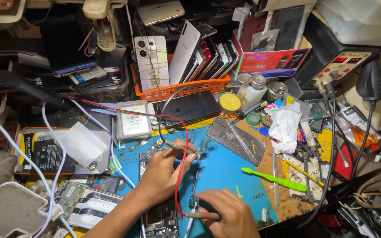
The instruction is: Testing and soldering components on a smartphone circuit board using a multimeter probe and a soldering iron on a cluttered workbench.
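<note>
Your left hand (162, 174) pinches one probe (182, 149); your right hand (228, 216) pinches another (206, 215), both over the circuit board (195, 176).

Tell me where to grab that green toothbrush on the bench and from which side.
Grip the green toothbrush around mid-handle, coming from above. It lies flat, with its lower-right end resting by clutter. The mid-handle is bare and slim, probably easy to pinch across its width.

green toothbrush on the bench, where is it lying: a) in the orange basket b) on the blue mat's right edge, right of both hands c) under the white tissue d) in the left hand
b: the green plastic toothbrush lies flat across the right edge of the blue work mat, right of both hands, with nothing gripping it.
</note>
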